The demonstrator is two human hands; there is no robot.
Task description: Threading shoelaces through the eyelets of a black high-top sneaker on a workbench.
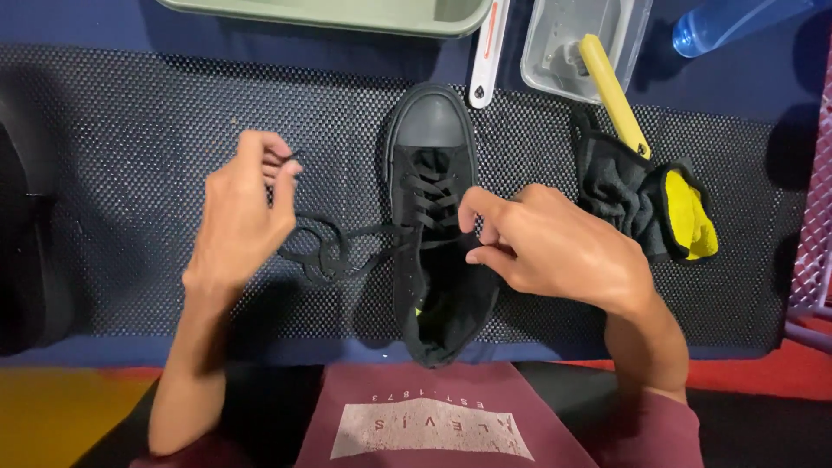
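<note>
Head view. Black canvas sneaker, grey rubber toe cap pointing to the far edge of the mat, heel near the near edge; stands roughly at the middle of a dark perforated non-slip mat laid over a blue table.

Black shoelace: runs from the sneaker's eyelets out to the left, lying in loose tangled loops on the mat just beside the shoe; one end rises to the left hand.

Left hand: raised over the mat left of the sneaker, fingers curled together, thumb and fingertips pinching the lace end near its tip.

Right hand: over the right side of the sneaker at its lacing, thumb and forefinger pressed together on a strand of lace at the eyelets; remaining fingers curled under.

Grey-and-yellow cloth: crumpled, on the mat near its right edge, well apart from the shoe.

Yellow-handled brush: handle resting out of a clear plastic container at the far edge.

Pale green tray: far edge, partly out of frame.

Blue bottle: far right corner.
</note>
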